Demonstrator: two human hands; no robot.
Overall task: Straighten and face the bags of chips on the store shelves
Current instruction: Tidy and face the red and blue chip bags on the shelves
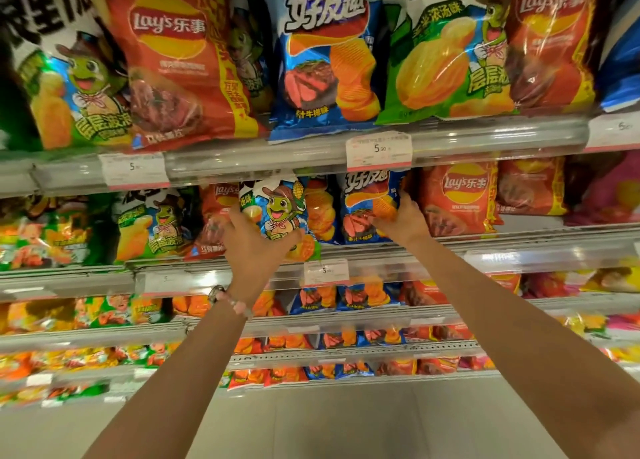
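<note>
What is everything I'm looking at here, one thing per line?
Turtle bag: one, green and blue, second shelf, tilted, held by the left hand.
Steak bag: one, blue, second shelf, under the right hand.
Top-shelf bags: six in the front row; red, blue, green.
Lower bags: many, mixed colours, too blurred to count.
Price tags: several, white with red edge, on the shelf rails.
Floor: pale, below.
Bracelet: one, pink beads, left wrist.
Left hand: grips the turtle bag.
Right hand: fingers on the steak bag.

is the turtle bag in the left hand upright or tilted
Tilted. The turtle bag leans to one side and overlaps the neighbouring bags, gripped by the left hand.
</note>
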